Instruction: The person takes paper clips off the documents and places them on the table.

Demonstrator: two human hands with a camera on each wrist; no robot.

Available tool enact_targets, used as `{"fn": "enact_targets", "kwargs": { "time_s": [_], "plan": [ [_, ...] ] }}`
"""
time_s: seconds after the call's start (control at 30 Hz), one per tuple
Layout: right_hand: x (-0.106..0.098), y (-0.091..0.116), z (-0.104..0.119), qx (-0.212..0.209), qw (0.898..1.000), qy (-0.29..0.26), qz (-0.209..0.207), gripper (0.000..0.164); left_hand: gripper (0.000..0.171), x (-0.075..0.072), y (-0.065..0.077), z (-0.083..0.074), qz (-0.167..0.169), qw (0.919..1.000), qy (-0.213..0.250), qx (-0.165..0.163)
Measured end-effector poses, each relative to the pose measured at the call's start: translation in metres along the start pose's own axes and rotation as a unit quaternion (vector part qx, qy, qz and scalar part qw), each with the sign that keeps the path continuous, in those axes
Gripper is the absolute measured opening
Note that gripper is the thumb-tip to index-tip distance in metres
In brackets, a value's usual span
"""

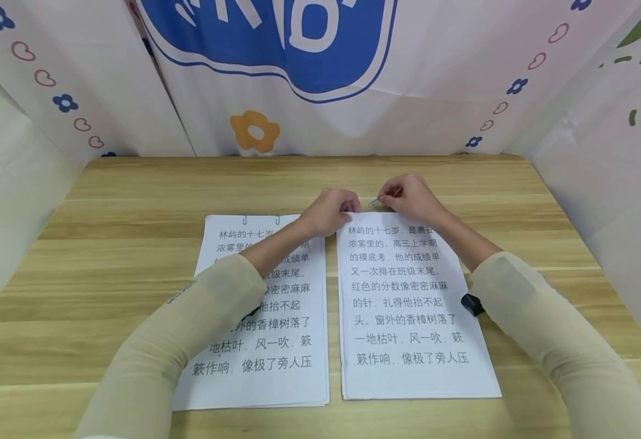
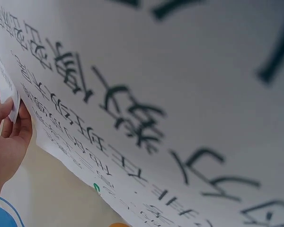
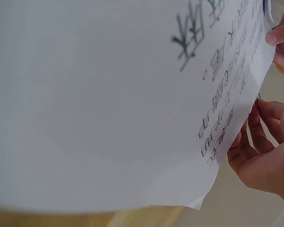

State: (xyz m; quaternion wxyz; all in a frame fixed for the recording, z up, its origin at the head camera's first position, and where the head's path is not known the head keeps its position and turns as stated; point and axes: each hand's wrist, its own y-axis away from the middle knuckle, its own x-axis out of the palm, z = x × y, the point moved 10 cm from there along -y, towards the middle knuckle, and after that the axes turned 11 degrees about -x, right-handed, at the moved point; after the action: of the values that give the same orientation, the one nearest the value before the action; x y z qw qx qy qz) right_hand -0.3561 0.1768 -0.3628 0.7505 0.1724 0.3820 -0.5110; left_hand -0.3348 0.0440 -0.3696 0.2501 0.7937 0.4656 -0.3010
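Head view shows the left hand (image 1: 328, 211) pinching the upper left corner of a printed paper stack (image 1: 408, 379), thumb on the printed face. The right hand (image 1: 412, 198) pinches a small paper clip (image 1: 374, 202) just beyond that stack's top edge. Beside it on the wooden table (image 1: 518, 207) lies another stack (image 1: 254, 390), two clips (image 1: 245, 219) along its top edge.

Printed Chinese “林屿的十七岁” atop left paper stack (image 1: 282, 334) and right paper stack (image 1: 405, 310)
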Motion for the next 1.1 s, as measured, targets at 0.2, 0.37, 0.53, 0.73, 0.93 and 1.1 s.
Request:
{"fn": "enact_targets", "kwargs": {
  "time_s": [0.2,0.37,0.53,0.73,0.93,1.1],
  "plan": [
    [0.0,-0.002,-0.005,0.02,1.0,-0.006,-0.008,0.012,0.022,0.0,0.0,0.0,0.002,1.0,0.001,-0.003],
    [-0.001,-0.005,-0.009,0.025,1.0,-0.009,-0.014,0.013,0.022,0.0,0.0,-0.001,0.0,1.0,0.001,-0.002],
    [0.001,-0.007,-0.009,0.027,1.0,-0.003,-0.01,0.013,0.022,0.0,-0.001,0.0,0.0,1.0,-0.001,-0.002],
    [0.003,-0.01,-0.008,0.024,1.0,0.006,-0.004,0.014,0.022,0.001,-0.001,0.0,0.003,1.0,0.002,-0.001],
    [0.005,-0.013,-0.01,0.036,0.999,0.006,0.001,0.014,0.022,0.001,-0.001,0.0,0.004,1.0,0.002,0.001],
    [0.005,-0.015,-0.009,0.037,0.999,0.017,0.005,0.014,0.022,0.0,-0.001,0.001,0.004,1.0,0.002,0.001]
  ]
}}
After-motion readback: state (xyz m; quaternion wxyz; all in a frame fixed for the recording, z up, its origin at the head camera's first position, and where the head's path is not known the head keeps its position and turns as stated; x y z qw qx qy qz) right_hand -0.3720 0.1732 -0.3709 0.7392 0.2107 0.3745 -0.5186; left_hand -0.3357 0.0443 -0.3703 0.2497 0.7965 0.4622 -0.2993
